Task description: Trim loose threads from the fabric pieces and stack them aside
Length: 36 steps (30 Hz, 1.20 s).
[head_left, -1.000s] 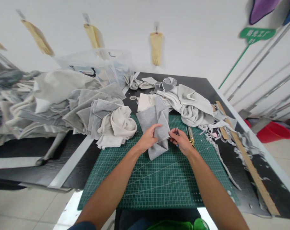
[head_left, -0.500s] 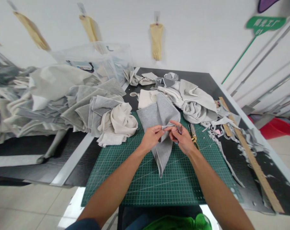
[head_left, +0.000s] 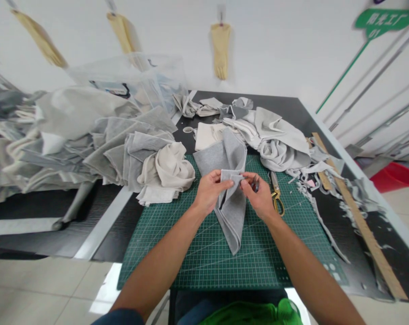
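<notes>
A piece of grey fabric (head_left: pixel 236 216) is bunched and folded over the green cutting mat (head_left: pixel 204 268), its lower corner pointing toward me. My left hand (head_left: pixel 209 189) pinches a folded edge, thumb on top. On the other side of that fold, my right hand (head_left: pixel 258 194) has its thumb and forefinger closed at the fabric's edge. A small dark tool (head_left: pixel 255 183) is tucked among the right fingers; its kind is mostly hidden. Gold-handled scissors (head_left: pixel 277 198) lie on the mat just right of that hand.
Grey and beige fabric (head_left: pixel 106 149) is heaped at left, with a crumpled cream piece (head_left: pixel 168 174) on the mat. A clear plastic bin (head_left: pixel 150 85) stands behind. More cloth (head_left: pixel 285 142), scraps and a wooden ruler (head_left: pixel 366 225) lie at right. A tape roll (head_left: pixel 187 130) sits at the back.
The grey fabric has been turned and folded up between my hands, its corner now hanging lower on the mat. My left hand has shifted right to the fold. The view has tilted slightly down.
</notes>
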Tool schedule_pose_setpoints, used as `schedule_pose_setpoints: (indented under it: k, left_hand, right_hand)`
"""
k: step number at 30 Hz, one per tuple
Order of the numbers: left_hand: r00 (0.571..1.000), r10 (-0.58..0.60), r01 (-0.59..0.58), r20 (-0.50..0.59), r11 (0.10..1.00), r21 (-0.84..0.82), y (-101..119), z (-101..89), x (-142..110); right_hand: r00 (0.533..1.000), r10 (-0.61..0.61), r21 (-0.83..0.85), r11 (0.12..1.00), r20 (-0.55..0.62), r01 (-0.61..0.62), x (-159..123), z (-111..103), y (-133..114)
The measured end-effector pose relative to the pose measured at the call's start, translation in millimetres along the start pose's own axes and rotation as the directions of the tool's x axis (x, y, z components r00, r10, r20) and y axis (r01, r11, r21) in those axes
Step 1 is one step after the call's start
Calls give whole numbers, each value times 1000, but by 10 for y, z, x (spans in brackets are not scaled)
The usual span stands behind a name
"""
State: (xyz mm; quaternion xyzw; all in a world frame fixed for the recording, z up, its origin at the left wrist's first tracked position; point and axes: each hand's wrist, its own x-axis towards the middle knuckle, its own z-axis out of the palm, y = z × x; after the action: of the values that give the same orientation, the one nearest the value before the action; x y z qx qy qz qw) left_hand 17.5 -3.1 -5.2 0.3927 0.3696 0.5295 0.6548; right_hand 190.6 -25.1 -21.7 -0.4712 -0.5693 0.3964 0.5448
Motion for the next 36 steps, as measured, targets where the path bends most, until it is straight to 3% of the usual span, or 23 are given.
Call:
schedule_pose_setpoints:
  k: [4, 8, 13, 16, 19, 25, 29, 36]
  left_hand:
    - [998, 58, -57, -10, 995, 84, -6, -7, -3]
    - [982, 190, -184, 0, 952, 245, -37, -28, -10]
    - [923, 379, -349, 69, 749, 564, -69, -40, -58]
    - [887, 439, -419, 142, 637, 648, -67, -38, -77]
    - [870, 459, -447, 178, 584, 678, -44, -26, -84]
    - [841, 483, -508, 242, 554, 660, -6, 7, -77]
    - [867, 454, -468, 205, 603, 646, -14, -7, -61]
    - [851, 485, -494, 201, 611, 619, -23, -32, -89]
  right_hand:
    - [1000, -12, -32, 999, 5, 12, -15, 17, -19]
    - [998, -58, -49, 997, -39, 56, -31, 35, -95]
    - [987, -151, -197, 971, -51, 138, -46, 57, -123]
    - [986, -145, -265, 957, -79, 120, -39, 71, -79]
    - [983, -136, -274, 957, -124, 98, -39, 82, -55]
    - [968, -220, -227, 955, -117, 190, -66, 104, -62]
    - [961, -252, -225, 949, -115, 222, -73, 97, -75]
    - [948, -299, -269, 909, 113, 319, -98, 20, -182]
